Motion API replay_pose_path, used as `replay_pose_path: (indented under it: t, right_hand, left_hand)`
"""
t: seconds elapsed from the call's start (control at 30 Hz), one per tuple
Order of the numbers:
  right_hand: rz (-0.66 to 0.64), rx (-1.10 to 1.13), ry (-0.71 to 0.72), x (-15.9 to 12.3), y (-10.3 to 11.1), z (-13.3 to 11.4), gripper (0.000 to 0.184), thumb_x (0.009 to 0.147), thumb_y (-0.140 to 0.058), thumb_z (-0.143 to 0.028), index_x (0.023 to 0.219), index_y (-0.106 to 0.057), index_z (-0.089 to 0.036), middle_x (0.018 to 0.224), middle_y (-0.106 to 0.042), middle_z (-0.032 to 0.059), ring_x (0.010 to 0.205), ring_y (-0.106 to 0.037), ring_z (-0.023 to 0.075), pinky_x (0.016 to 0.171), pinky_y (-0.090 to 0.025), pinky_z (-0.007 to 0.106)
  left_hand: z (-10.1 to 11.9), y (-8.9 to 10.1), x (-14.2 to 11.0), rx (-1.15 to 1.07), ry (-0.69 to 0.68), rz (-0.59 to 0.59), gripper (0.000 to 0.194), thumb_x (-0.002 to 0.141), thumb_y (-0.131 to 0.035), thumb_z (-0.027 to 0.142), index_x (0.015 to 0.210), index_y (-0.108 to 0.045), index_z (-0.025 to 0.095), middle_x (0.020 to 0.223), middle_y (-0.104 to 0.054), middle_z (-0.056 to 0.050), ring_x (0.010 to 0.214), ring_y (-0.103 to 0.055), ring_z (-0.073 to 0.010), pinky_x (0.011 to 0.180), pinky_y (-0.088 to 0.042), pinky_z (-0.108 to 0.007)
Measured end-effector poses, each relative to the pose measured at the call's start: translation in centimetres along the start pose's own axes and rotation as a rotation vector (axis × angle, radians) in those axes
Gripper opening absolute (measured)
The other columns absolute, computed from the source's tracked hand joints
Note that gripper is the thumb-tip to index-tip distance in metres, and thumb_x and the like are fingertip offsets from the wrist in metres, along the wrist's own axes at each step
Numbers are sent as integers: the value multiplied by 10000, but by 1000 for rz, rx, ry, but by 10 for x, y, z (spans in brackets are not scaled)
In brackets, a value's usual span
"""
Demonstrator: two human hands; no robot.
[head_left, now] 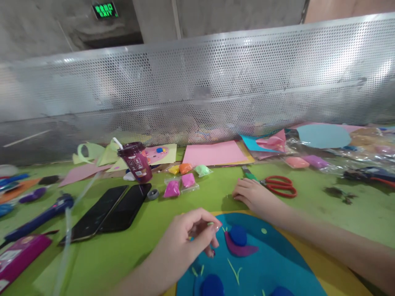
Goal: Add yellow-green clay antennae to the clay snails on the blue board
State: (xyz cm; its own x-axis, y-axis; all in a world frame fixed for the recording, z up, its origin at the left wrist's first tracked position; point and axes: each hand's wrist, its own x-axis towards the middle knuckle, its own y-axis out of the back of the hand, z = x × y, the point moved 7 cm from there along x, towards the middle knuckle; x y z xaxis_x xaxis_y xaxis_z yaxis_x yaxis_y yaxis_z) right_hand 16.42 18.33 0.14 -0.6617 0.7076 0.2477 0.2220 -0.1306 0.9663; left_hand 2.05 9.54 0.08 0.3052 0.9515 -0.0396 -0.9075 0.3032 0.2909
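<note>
While the left hand (194, 236) hovers tilted above the blue disc (277, 263), fingers (207, 215) pinched together, any hold unclear, the purple snail (241, 249) lies just right of them. Past the disc's far edge, the right hand (254, 198) rests palm-down on the bench (105, 263), fingers loosely open, beside red scissors (282, 187).

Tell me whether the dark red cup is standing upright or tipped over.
Upright: the cup rests base-down on the green table, its dark lid on top and a white straw sticking up.
</note>
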Motion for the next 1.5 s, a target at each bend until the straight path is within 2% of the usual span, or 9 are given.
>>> replay_pose_path:
  t: [0.13, 0.2, 0.3, 0.53, 0.87, 0.97, 1.13, 1.37, 1.5]
  right_hand:
    - [-34, -56, -7, -2, 0, 4, 254, 874, -433, -108, 869, -679, -173, 935, -617, 84, 920, -532, 210, 837, -426, 371]
    - [-60, -91, 27, -4, -2, 5, 329, 790, -458, -17, 952, -678, -201, 1017, -607, 87, 968, -522, 226, 836, -430, 383]
    - [-87, -200, 82, -11, -5, 3, 562, 610, -495, 66, 1079, -638, -209, 1167, -568, 111, 1070, -489, 284, 831, -443, 417]
    - [2, -448, 207, -28, -5, -6, 666, 544, -539, 48, 1172, -565, -172, 1271, -508, 168, 1171, -434, 360, 817, -467, 461]
    - [8, -523, 205, -29, 3, -8, 507, 577, -529, 20, 1058, -625, -110, 1255, -526, 189, 1121, -496, 344, 821, -487, 441]
    - [-5, -515, 186, -28, 3, -7, 550, 576, -538, 21, 1110, -603, -95, 1251, -525, 205, 1118, -500, 349, 826, -486, 454]
    - [0, -445, 195, -30, 2, -8, 685, 562, -569, 6, 1224, -528, -166, 1284, -500, 185, 1161, -469, 360, 830, -479, 475]
    - [-130, -412, 123, -28, -1, 1, 665, 601, -525, 20, 1232, -529, -192, 1319, -467, 183, 1141, -488, 353, 820, -486, 505]
    - [-92, -396, 74, -26, -2, 5, 691, 605, -534, 32, 1267, -502, -161, 1336, -443, 205, 1206, -418, 387, 878, -436, 560]
  left_hand:
    - [0, -3, 0, -5, -14, -31, 203, 842, -491, 337, 859, -599, 166, 679, -622, -8, 578, -592, -113, 604, -472, -240]
    - [0, -3, 0, -4, -19, -34, 190, 839, -492, 319, 859, -601, 165, 677, -621, -8, 574, -592, -113, 601, -471, -241]
    - [1, -4, -1, 0, -22, -38, 168, 834, -488, 283, 860, -605, 165, 683, -622, -8, 573, -591, -112, 605, -472, -243]
    - [1, -4, -4, 0, -26, -40, 158, 830, -487, 267, 871, -600, 164, 684, -619, -6, 575, -586, -110, 610, -470, -242]
    - [-1, -8, -2, 21, -52, -55, 163, 839, -481, 264, 870, -604, 162, 683, -632, -5, 575, -590, -105, 615, -466, -239]
    - [-1, -8, -3, 21, -58, -58, 167, 843, -480, 271, 875, -604, 162, 684, -633, -7, 577, -592, -108, 601, -466, -236]
    - [-2, -9, -3, 43, -48, -63, 179, 839, -486, 287, 876, -607, 161, 687, -638, -15, 585, -593, -113, 603, -467, -238]
    - [-1, -9, -4, 42, -43, -69, 152, 832, -476, 238, 872, -605, 168, 678, -633, -5, 590, -591, -112, 599, -457, -236]
    - [0, -9, -5, 41, -54, -79, 152, 835, -468, 220, 883, -603, 170, 687, -632, -1, 596, -592, -107, 603, -454, -229]
